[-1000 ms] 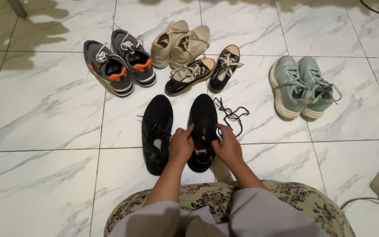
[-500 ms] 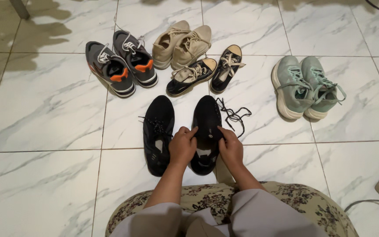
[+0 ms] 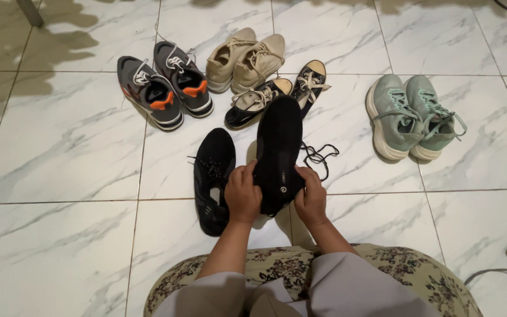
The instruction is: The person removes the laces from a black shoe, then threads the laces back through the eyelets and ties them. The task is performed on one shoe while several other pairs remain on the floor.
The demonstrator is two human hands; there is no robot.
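Hands: my left hand (image 3: 243, 194) and right hand (image 3: 311, 196) clamp a black sneaker (image 3: 278, 154), its loose lace (image 3: 318, 157) trailing right; its mate (image 3: 213, 176) lies just left.

Bare forearms, pale grey sleeves (image 3: 347, 287), floral olive-cream garment (image 3: 418, 276) over lap.

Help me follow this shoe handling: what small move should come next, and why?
Probably tip the black shoe toe-up to reach its loose lace. Both the left hand and right hand hold its heel end, and the lace trails onto the floor.
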